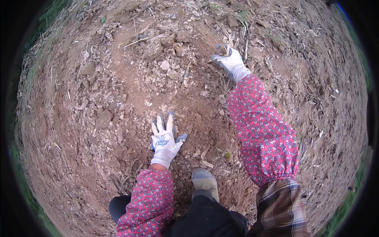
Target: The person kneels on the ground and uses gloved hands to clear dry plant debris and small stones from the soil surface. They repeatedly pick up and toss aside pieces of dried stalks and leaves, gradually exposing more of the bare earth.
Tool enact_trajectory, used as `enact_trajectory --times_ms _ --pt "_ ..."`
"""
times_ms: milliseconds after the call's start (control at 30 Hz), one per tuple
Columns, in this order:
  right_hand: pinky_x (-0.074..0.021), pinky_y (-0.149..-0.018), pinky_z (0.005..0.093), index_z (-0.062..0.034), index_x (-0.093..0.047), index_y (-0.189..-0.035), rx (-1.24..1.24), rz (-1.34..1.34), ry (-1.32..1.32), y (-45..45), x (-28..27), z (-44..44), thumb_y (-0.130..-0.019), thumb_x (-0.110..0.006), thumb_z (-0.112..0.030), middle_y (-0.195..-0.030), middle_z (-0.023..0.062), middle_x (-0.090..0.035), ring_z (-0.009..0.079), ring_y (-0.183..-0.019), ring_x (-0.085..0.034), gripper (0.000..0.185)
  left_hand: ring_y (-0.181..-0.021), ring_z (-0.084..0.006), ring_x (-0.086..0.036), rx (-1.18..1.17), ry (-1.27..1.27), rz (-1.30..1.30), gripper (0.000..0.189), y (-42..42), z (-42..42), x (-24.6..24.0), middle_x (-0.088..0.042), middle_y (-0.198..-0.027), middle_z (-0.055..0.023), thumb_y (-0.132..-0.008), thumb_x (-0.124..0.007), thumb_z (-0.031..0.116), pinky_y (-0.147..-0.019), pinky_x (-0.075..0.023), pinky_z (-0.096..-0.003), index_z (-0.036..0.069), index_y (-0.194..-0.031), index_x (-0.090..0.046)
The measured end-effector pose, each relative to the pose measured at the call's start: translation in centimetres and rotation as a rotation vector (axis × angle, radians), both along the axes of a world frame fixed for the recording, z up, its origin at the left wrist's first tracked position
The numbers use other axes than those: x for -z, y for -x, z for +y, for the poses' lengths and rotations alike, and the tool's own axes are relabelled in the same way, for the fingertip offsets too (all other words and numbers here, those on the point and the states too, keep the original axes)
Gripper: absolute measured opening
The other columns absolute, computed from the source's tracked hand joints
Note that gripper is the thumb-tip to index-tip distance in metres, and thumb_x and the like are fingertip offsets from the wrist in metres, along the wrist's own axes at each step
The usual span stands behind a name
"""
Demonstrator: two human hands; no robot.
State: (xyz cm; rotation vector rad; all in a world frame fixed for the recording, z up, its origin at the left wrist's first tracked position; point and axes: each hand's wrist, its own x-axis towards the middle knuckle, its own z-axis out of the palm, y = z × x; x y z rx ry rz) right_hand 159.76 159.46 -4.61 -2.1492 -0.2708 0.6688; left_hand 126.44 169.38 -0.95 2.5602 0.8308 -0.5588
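Observation:
Both my hands wear white knit gloves with grey-blue coated fingers, below red floral sleeve covers. My left hand [165,137] lies palm down on the brown soil [189,118], its fingers spread, holding nothing that shows. Farther ahead and to the right, my right hand [228,60] is bent at the ground with its fingers curled by dry plant stalks [245,40]. A pale piece of stalk shows between its thumb and fingers; whether it is gripped I cannot tell. Pale clods [172,74] lie left of this hand.
My shoe [205,181] stands on the soil between my arms. Dry stalks and leaf bits lie scattered over the uneven slope, with a heap of clods [177,44] ahead. A thin dry stick [135,43] lies at upper left. Green growth [51,14] edges the ground.

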Motion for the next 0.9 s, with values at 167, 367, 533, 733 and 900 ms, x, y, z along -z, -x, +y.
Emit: enact_trajectory --times_ms 167,367,533,733,900 --pt "-0.0503 -0.086 0.0362 -0.0135 -0.062 -0.118 -0.155 -0.242 -0.055 -0.2 -2.5 3.1 -0.075 -0.075 -0.035 -0.104 0.0114 -0.068 0.0254 -0.096 -0.065 0.05 -0.134 -0.0498 -0.023 -0.012 0.019 -0.011 0.103 -0.1 -0.1 0.5 -0.014 -0.154 -0.0202 -0.072 -0.076 0.045 -0.099 -0.0361 -0.0614 0.027 -0.152 -0.014" --pt "-0.0468 -0.094 0.047 -0.0163 -0.05 -0.131 -0.463 -0.376 0.454 3.9 -4.7 8.5 -0.073 -0.073 -0.048 -0.135 0.0157 -0.047 0.0364 -0.121 -0.048 0.07 -0.134 -0.0493 -0.023 -0.031 0.02 0.026 0.103 -0.2 -0.2 0.5 -0.012 -0.155 -0.0201 -0.071 -0.077 0.044 -0.1 -0.0351 -0.061 0.03 -0.152 -0.014" --pt "-0.04 -0.1 0.0503 -0.0186 -0.044 -0.135 -0.267 -0.529 0.317 10.6 1.3 6.5 -0.076 -0.071 -0.044 -0.141 0.0166 -0.035 0.0403 -0.125 -0.04 0.07 -0.135 -0.0533 -0.019 -0.06 0.07 0.02 0.105 -0.5 0.1 -0.1 -0.009 -0.155 -0.0217 -0.069 -0.079 0.037 -0.105 -0.0295 -0.0607 0.029 -0.151 -0.014" --pt "-0.0498 -0.078 0.0436 -0.0133 -0.059 -0.105 -0.104 -0.694 0.255 2.9 2.6 -1.3 -0.08 -0.062 -0.014 -0.098 0.013 -0.061 0.0339 -0.091 -0.061 0.025 -0.133 -0.0539 -0.022 -0.022 0.043 -0.058 0.104 -0.3 -0.1 0.3 -0.013 -0.153 -0.0245 -0.07 -0.077 0.035 -0.106 -0.0315 -0.057 0.026 -0.152 -0.014" --pt "-0.0451 -0.092 0.0469 -0.0205 -0.053 -0.128 -0.09 -0.737 0.404 0.4 -1.6 1.6 -0.081 -0.068 -0.037 -0.131 0.0153 -0.046 0.0342 -0.115 -0.051 0.052 -0.128 -0.0509 -0.029 -0.008 0.022 -0.168 0.096 0.0 -0.7 0.9 -0.022 -0.149 -0.0262 -0.07 -0.076 0.03 -0.105 -0.0311 -0.0556 0.02 -0.15 -0.023"
